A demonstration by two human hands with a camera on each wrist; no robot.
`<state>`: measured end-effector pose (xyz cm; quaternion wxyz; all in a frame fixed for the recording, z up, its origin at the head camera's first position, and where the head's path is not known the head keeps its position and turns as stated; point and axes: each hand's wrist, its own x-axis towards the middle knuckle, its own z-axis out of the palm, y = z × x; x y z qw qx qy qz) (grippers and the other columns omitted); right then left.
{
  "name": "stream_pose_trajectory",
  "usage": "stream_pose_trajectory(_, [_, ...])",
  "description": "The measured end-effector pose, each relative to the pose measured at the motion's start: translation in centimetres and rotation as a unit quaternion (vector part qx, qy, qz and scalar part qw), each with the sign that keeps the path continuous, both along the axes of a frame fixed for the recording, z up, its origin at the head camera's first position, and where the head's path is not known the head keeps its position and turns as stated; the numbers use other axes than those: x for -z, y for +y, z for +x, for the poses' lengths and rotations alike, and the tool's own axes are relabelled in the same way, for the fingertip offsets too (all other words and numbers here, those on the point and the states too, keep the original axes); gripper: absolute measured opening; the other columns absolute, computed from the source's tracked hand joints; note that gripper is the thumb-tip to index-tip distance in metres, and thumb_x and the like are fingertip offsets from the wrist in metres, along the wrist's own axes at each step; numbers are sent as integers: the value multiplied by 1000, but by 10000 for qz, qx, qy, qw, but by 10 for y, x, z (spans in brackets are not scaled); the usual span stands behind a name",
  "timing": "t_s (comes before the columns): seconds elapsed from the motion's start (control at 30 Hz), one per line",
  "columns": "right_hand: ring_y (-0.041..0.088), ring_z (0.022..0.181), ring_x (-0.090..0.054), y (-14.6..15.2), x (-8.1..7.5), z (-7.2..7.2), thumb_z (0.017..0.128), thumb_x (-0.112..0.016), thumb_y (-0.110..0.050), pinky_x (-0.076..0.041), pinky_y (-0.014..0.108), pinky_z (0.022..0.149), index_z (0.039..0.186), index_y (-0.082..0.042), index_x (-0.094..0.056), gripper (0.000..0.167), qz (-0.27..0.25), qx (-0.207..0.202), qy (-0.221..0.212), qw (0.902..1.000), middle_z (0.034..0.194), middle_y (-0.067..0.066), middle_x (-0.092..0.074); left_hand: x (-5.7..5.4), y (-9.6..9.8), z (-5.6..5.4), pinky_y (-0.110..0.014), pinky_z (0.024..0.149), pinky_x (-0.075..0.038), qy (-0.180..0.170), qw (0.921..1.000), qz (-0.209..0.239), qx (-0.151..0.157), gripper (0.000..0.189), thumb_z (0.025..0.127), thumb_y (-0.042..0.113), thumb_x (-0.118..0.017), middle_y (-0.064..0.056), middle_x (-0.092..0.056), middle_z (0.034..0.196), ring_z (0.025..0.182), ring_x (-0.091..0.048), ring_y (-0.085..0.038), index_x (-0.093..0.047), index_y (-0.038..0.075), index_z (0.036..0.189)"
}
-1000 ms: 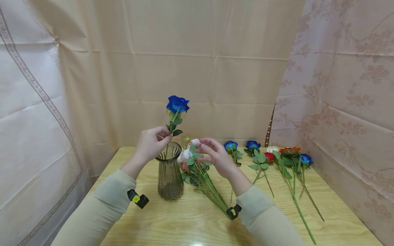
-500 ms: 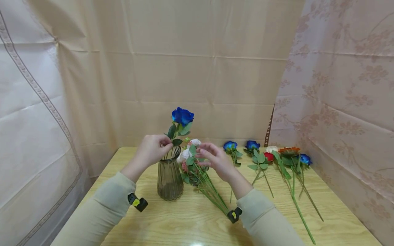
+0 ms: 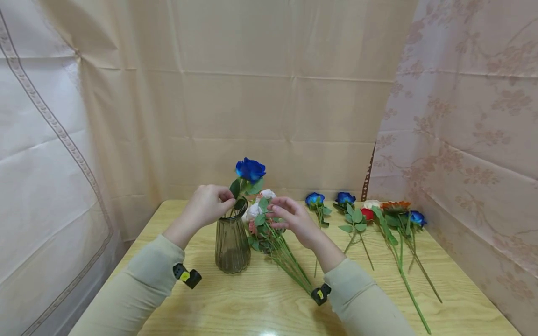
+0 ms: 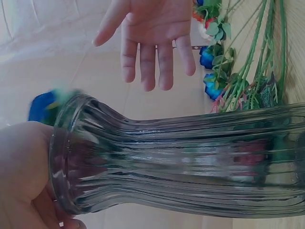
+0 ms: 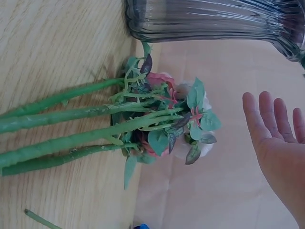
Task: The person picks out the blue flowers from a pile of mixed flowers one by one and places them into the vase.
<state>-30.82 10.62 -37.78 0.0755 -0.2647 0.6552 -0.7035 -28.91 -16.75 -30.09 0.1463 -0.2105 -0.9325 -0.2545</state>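
Observation:
My left hand (image 3: pixel 203 207) is at the mouth of a ribbed, smoky glass vase (image 3: pixel 232 247), its thumb and fingertips pinching the leafy stem of a blue rose (image 3: pixel 251 170). The bloom stands above the rim, leaning slightly right, and the stem goes down into the vase. In the left wrist view, the vase (image 4: pixel 190 157) hides part of that hand. My right hand (image 3: pixel 296 221) hovers right of the vase with fingers spread and nothing in it. Below and beside it lies a bunch of pink and white flowers (image 3: pixel 253 212), its green stems (image 5: pixel 71 114) pointing towards me.
Two blue roses (image 3: pixel 315 199) lie at the table's back edge. Further right are a red rose (image 3: pixel 367 214), a white flower, an orange flower (image 3: pixel 395 206) and another blue rose (image 3: pixel 418 217), long stems forward. Curtains hang behind the wooden table (image 3: pixel 218 303).
The blue rose has come down and slightly right, its stem sinking deeper into the vase. My left hand has lowered to the rim with it; the right hand has hardly moved.

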Motion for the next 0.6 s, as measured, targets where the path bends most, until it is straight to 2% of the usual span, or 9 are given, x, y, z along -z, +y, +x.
stream_pose_trajectory(0.1, [50,127,-50,2,-3,1,106,-57,-25,-46,63,101,142,11,-41,53,23,29,62,10000,138,28,-52,-1,-2,0,-38,67,-56,26,10000,51,0,12,98,20,-68,1,-72,86,68,-63,-12,-78,12,95])
stream_pose_trajectory(0.23, [46,126,-53,6,-11,2,106,-58,-28,-48,62,100,138,6,-47,48,63,112,216,9997,132,19,-58,-3,-7,1,-37,64,-55,161,9997,165,-28,13,98,19,-68,0,-72,87,63,-60,-12,-78,10,96])
stream_pose_trajectory(0.43, [38,122,-59,14,-28,4,105,-60,-27,-48,61,100,135,3,-51,43,49,163,385,9991,130,19,-59,-11,-11,4,-36,60,-52,465,9982,374,-77,15,97,21,-69,-1,-73,87,63,-59,-13,-78,9,98])
stream_pose_trajectory(0.6, [30,119,-62,20,-41,4,105,-61,-28,-53,53,97,135,1,-52,43,301,288,811,9958,130,18,-59,-19,-14,6,-35,57,-51,575,9970,517,-73,16,98,22,-69,-1,-72,87,65,-60,-14,-78,10,100])
